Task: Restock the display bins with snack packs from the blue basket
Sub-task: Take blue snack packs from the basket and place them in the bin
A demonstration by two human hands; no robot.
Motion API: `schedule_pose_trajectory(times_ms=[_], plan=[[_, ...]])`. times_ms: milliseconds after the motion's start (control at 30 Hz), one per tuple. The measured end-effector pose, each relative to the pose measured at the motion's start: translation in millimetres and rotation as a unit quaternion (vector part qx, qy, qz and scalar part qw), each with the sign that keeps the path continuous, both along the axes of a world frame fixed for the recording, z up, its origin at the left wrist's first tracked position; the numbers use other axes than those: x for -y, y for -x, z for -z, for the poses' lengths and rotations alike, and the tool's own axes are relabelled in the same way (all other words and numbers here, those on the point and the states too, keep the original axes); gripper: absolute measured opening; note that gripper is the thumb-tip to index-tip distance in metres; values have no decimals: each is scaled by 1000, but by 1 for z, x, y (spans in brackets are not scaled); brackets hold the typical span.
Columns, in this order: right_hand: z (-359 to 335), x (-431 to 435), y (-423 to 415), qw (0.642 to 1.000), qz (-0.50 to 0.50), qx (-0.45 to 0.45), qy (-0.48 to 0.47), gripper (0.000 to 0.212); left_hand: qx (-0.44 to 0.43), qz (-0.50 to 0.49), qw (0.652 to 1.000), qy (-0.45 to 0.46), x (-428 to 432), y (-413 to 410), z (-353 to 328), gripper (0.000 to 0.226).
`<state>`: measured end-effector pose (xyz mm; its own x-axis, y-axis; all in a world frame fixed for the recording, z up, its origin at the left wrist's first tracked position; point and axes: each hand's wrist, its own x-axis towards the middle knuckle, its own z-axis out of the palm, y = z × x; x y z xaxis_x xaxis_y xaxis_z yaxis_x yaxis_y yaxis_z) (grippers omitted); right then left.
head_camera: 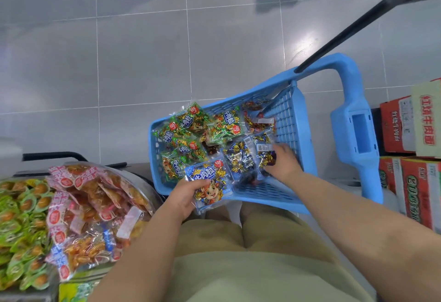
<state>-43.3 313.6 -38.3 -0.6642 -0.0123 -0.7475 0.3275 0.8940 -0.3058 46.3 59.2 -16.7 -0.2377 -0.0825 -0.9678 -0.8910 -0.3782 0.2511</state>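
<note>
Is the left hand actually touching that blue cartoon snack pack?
Touching. The head view shows the left hand gripping the blue cartoon snack pack by its lower left edge.

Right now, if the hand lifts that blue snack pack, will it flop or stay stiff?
Probably floppy: the blue snack pack is a thin bag of small loose wrapped pieces. Likely light, since the left hand holds it alone. Its shiny film may be slippery.
</note>
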Motion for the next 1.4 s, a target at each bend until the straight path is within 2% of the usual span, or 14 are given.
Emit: schedule_pose_trajectory(times_ms=[67, 200, 300, 467, 567, 633, 700, 767, 833, 967, 1133, 1233, 1333, 1400], plan=[[7, 0, 2, 994, -100, 36, -25, 95, 4, -14, 1000, 27, 1, -6, 9, 84], [13, 1, 8, 982, -172, 27, -70, 106, 13, -37, 998, 56, -1, -14, 14, 90], [10, 3, 13, 950, -279, -40, -137, 90, 12, -46, 997, 53, -3, -14, 11, 90], [4, -2, 17, 919, -372, -75, -106, 55, 10, -59, 997, 54, -10, -14, 5, 93], [-13, 0, 20, 943, -316, -67, -76, 44, 13, -74, 996, 52, -11, -12, 1, 88], [-27, -2, 22, 977, -185, -106, -2, 45, 16, -85, 995, 43, -12, -9, -5, 85], [-44, -2, 24, 976, -58, -180, 109, 40, 21, -90, 996, 20, -14, -5, -12, 78], [-63, 4, 26, 938, -63, -275, 200, 30, 15, -99, 995, -25, -20, 4, -25, 55], [-79, 14, 23, 884, -157, -353, 264, 26, -17, -125, 989, -83, -25, 13, -34, 43], [-87, 32, 2, 775, -278, -470, 318, 17, -95, -184, 961, -186, -27, 29, -50, 68], [-84, 41, -15, 729, -351, -468, 356, 21, -102, -106, 977, -152, -25, 33, -67, 71], [-78, 33, -21, 757, -386, -380, 364, 25, -85, -92, 987, -99, -18, 26, -64, 71], [-62, 19, -17, 902, -218, -220, 301, 34, -59, -103, 993, -10, -7, 17, -54, 75], [-40, 12, -4, 971, -77, -116, 194, 37, -49, -109, 992, 38, 0, 8, -45, 72]])
